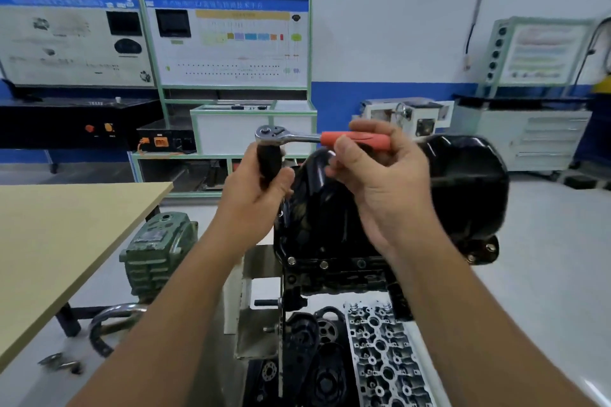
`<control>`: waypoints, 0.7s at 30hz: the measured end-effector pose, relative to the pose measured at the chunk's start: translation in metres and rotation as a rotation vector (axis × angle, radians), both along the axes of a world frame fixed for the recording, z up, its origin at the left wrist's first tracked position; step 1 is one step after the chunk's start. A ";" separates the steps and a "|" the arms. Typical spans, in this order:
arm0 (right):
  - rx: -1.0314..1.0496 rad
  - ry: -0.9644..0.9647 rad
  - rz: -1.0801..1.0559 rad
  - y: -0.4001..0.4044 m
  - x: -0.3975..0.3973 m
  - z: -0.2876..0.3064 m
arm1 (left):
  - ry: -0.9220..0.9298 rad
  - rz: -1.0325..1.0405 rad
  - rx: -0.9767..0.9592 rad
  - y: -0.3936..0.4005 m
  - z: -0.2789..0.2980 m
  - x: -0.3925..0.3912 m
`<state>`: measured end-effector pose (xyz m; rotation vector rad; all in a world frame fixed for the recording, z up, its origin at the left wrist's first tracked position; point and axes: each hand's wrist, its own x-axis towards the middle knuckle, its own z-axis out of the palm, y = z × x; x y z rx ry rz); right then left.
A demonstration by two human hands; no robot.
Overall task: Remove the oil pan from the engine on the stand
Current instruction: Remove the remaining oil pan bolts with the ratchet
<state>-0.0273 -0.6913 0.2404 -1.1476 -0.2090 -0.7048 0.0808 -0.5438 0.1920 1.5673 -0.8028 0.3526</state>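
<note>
Black and glossy, the oil pan [463, 188] is seen uppermost on the inverted engine [334, 277], which is carried on the stand [254, 304] so that the pan flange and its bolts are presented to the worker. A ratchet wrench [291, 137] is held level above the pan's left end, its chrome head turned away from the camera. The orange handle is pinched lightly between the thumb and fingers of the right hand [380, 182], a loose hold suited to swinging the lever in short arcs. The dark extension grip [269, 163] beneath the ratchet head is wrapped firmly by the left hand [254, 205], apparently so the shaft is kept upright and steadied over a fastener; the socket end is hidden behind the hand and the pan edge, so engagement cannot be confirmed. Several flange bolts [291, 260] are visible along the near edge, still seated, and the pan is judged to be fully attached. A cylinder head [380, 350] is laid below, and a beige tabletop [66, 235] is kept to the left, away from the work
</note>
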 end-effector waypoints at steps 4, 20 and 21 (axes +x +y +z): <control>0.448 0.102 0.199 0.042 0.032 -0.006 | -0.070 -0.070 0.062 -0.003 -0.007 -0.011; 0.176 0.055 0.043 0.067 0.052 -0.005 | -0.170 0.114 -0.108 -0.026 -0.025 0.000; 0.184 0.159 0.127 0.061 0.051 0.004 | -0.224 0.136 -0.101 -0.026 -0.028 0.000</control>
